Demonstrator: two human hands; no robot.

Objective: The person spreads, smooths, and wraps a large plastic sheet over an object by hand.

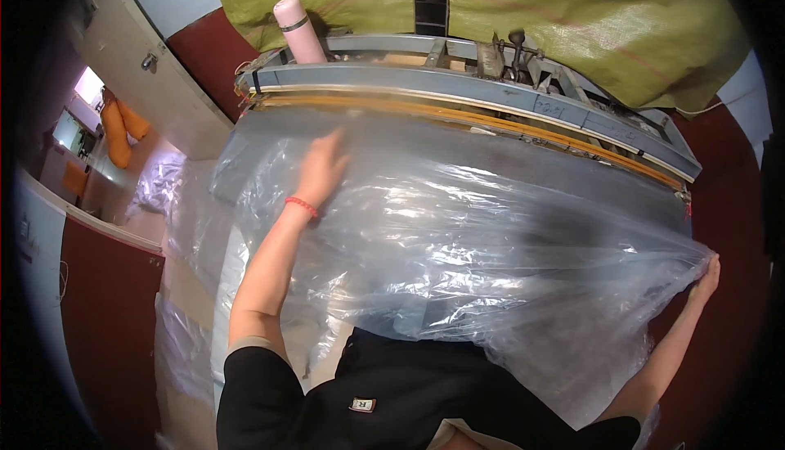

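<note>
Pinching clear plastic film (pixel 458 241) with the right hand (pixel 708 278) and holding the left hand (pixel 324 168) loosely spread over its far side, ideally keeping tension even to limit creases.

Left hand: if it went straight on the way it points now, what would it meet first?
Probably the orange strip along the near side of the grey metal frame, ahead of the left hand; whether their heights match is unclear.
</note>
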